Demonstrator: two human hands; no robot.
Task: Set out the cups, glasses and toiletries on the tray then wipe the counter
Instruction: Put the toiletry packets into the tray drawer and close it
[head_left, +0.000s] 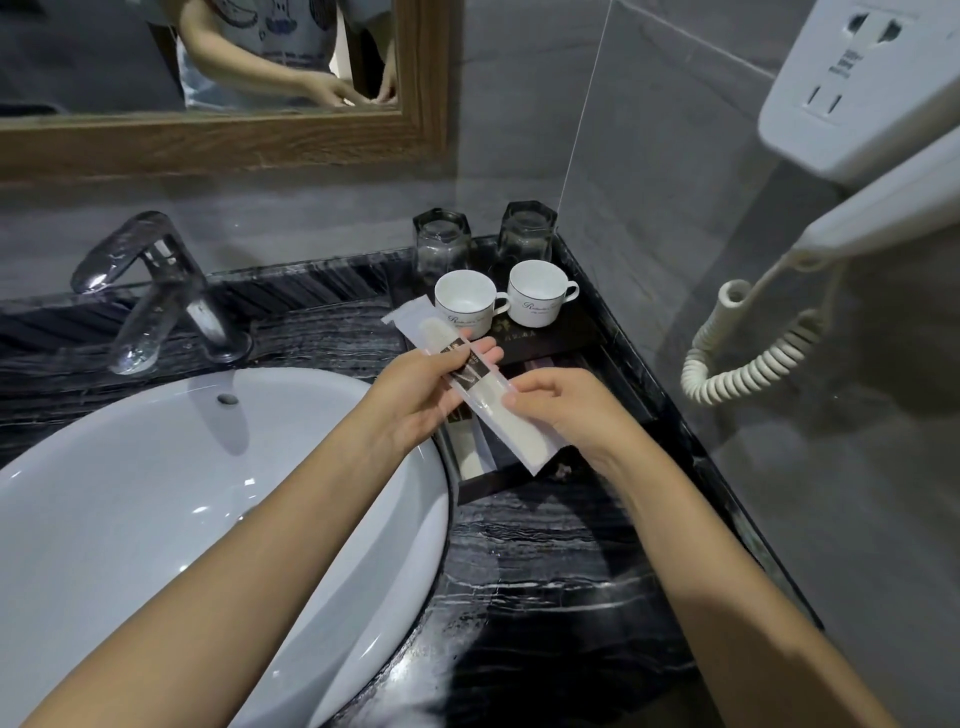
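Observation:
A dark tray (576, 338) sits in the back right corner of the black marble counter (545, 561). Two upturned glasses (441, 236) (525, 231) stand at its far end, with two white cups (464, 301) (537, 292) just in front of them. Above the tray's near half, my left hand (421, 395) and my right hand (563, 410) both hold a long white wrapped toiletry packet (498, 410) with a black band, tilted diagonally. Another pale packet (470, 457) lies in the tray beneath it, partly hidden.
A white basin (156, 509) fills the left, with a chrome tap (156, 291) behind it. A wall hairdryer with a coiled cord (748, 358) hangs on the right. A wood-framed mirror (228, 140) is above the counter.

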